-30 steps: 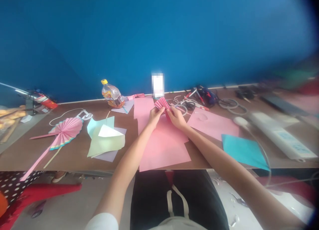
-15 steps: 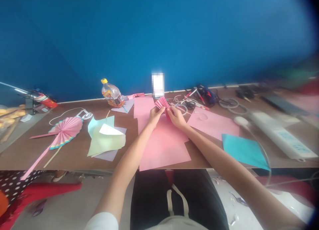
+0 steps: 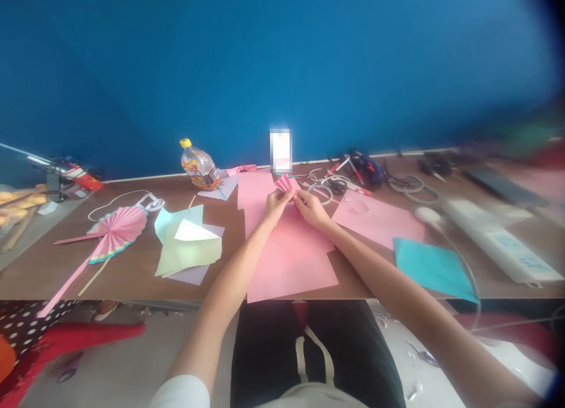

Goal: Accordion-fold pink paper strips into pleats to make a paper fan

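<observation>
Between my hands, above the pink sheets [image 3: 286,266], is a small pleated pink paper [image 3: 285,182] with pale stripes along its folds. Its upper end spreads slightly. My left hand [image 3: 279,206] pinches its lower left side with thumb and fingers. From the right, my right hand [image 3: 309,206] closes on its lower end, fingertips near the left thumb. The part between the fingers is hidden. To the left lies a round pleated pink paper fan [image 3: 121,228] with a blue and yellow edge and long pink strips.
Pale green paper [image 3: 189,252] lies left of the pink sheets, a drink bottle [image 3: 199,168] behind it. Rightward are another pink sheet [image 3: 379,216], a teal sheet [image 3: 432,266], a white power strip [image 3: 503,240] and tangled cables [image 3: 338,184]. A blue wall [image 3: 282,72] rises behind the table.
The upper end of the pleated paper has narrowed and shows less to the right. My right fingers have shifted slightly left, closer to my left hand.
</observation>
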The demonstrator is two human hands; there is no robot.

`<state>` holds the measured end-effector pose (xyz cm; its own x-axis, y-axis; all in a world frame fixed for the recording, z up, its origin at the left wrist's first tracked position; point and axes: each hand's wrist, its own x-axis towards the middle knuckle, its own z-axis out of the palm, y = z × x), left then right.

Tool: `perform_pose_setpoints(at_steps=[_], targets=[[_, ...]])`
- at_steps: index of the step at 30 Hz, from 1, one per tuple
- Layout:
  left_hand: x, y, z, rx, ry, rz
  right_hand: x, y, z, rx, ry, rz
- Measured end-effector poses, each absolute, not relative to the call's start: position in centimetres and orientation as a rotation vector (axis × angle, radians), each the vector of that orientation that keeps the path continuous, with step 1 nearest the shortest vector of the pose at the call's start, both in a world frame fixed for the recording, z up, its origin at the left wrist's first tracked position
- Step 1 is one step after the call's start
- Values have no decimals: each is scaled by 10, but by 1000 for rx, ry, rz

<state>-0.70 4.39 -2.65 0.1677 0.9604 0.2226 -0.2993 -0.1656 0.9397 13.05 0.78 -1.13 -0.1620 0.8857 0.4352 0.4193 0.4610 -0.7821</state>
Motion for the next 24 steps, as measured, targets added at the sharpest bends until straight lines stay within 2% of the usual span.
perform_pose_setpoints(at_steps=[5,12,24], targets=[[-9,48,-31,1240,836,1349,132,9,-13,-1005,-1826,770],[-13,56,-32,924,821,1469,141,18,-25,-1128,-1587,802],[-14,58,-33,829,817,1499,129,8,-25,-1299,-1975,303]])
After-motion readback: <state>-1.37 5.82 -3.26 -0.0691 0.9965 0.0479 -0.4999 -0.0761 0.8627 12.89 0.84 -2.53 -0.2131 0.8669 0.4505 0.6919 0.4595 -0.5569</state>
